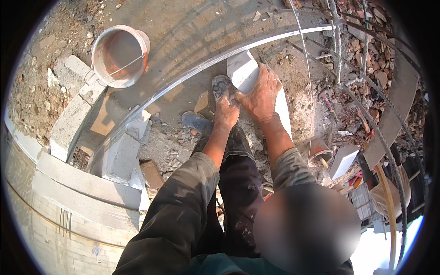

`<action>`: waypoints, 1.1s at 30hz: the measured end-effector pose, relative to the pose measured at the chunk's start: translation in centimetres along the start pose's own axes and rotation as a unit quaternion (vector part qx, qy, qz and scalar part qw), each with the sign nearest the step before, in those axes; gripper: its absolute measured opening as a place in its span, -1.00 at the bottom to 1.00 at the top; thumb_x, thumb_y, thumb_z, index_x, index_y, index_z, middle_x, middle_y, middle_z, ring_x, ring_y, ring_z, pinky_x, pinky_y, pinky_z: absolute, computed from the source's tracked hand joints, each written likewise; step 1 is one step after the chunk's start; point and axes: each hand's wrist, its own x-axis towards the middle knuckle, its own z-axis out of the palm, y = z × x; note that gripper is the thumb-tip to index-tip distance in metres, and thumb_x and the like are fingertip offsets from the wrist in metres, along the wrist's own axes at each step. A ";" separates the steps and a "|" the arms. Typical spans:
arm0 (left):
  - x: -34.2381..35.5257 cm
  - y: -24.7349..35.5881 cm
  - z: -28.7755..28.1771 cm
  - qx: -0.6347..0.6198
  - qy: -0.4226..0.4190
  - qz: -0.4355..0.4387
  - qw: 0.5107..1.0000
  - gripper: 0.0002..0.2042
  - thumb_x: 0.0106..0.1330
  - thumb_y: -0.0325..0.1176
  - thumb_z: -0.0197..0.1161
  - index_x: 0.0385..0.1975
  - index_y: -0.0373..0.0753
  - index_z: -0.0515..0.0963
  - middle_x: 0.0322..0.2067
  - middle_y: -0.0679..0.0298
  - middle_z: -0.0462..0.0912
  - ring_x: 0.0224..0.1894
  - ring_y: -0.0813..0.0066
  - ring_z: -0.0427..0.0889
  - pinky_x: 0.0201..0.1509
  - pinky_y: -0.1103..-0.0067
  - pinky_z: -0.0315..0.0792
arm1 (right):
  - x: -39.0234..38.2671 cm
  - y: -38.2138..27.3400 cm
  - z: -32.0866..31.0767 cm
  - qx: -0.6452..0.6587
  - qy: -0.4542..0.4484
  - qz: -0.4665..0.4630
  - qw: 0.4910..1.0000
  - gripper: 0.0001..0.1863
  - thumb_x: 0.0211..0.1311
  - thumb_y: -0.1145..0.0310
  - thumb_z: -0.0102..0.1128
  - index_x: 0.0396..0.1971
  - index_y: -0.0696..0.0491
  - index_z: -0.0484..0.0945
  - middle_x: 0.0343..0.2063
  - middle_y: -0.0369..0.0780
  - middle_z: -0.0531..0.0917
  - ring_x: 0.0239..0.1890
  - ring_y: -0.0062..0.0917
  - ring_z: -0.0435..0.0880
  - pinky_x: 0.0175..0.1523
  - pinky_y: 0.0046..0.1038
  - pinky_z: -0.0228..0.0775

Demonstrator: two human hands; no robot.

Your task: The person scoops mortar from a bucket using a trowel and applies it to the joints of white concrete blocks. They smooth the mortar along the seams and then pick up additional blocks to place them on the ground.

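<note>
A long pale white block stands in front of me, beside a long light metal bar. My right hand is wrapped over the block's near side, gripping it with the thumb toward my left hand. My left hand is closed at the block's left edge, touching or close to my right thumb; what is in its fingers, if anything, is too hidden to tell. Below it my sandaled feet show on the dusty ground, with my dark trousers behind my forearms.
A bucket of grey water sits upper left. Cut blocks and a low wall line the left. Rebar, a thin string, rubble, a small pot and a grey board crowd the right.
</note>
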 end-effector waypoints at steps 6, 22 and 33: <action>-10.8 -2.3 -7.1 -0.410 0.054 -0.225 0.882 -0.20 0.34 0.25 -0.03 0.33 -0.31 0.08 0.20 -0.06 0.35 0.12 -0.01 0.48 0.01 0.06 0.48 | -7.9 -6.5 -5.8 0.009 -0.189 -0.148 0.971 0.06 -0.40 0.26 0.47 0.27 0.13 0.16 0.08 -0.01 0.35 0.12 -0.11 0.33 0.21 -0.06 0.05; -45.3 -12.1 -17.8 -0.639 0.417 -0.144 0.630 -0.36 0.16 -0.39 0.32 0.24 -0.34 0.22 -0.08 0.11 0.59 -0.11 0.31 0.64 -0.09 0.35 0.58 | -25.6 -24.0 -13.3 -0.058 -0.533 -0.502 0.679 -0.23 0.09 0.23 0.34 0.27 0.15 0.21 0.18 0.00 0.34 0.17 -0.07 0.37 0.25 -0.08 0.20; -59.1 -37.6 -31.5 -0.292 0.717 -0.300 0.557 -0.06 -0.07 0.00 0.45 0.24 -0.48 0.20 0.01 -0.16 0.53 0.08 0.03 0.54 0.20 0.36 0.38 | -8.1 -19.1 -25.0 -0.378 -0.406 -0.407 0.725 -0.41 0.07 0.38 0.32 0.12 0.24 0.39 -0.09 0.04 0.59 -0.02 -0.18 0.59 0.06 -0.28 0.42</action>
